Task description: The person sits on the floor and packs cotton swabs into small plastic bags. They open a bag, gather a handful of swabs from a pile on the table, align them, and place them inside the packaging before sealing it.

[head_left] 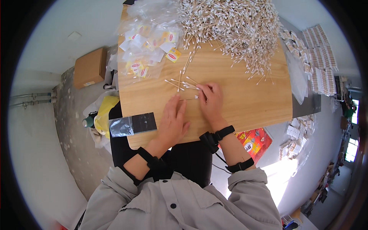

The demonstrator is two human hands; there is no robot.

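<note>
Several wooden-stick cotton swabs [188, 85] lie loosely crossed on the wooden table [253, 103], just beyond my hands. My right hand [212, 102] has its thumb and fingers drawn together at the white tips of a few of them. A single cotton swab [189, 98] lies crosswise between the hands, one tip beside my right thumb. My left hand [172, 120] rests on the table with fingers stretched forward, their tips near that swab's other end. A large heap of cotton swabs [234, 27] covers the far side of the table.
Clear plastic bags with yellow-and-white cards [143, 44] lie at the far left. A dark flat rectangle [145, 122] with a clear pouch sits at the near left edge. A cardboard box [90, 68] stands on the floor at left; stacked swab packs [320, 57] are at right.
</note>
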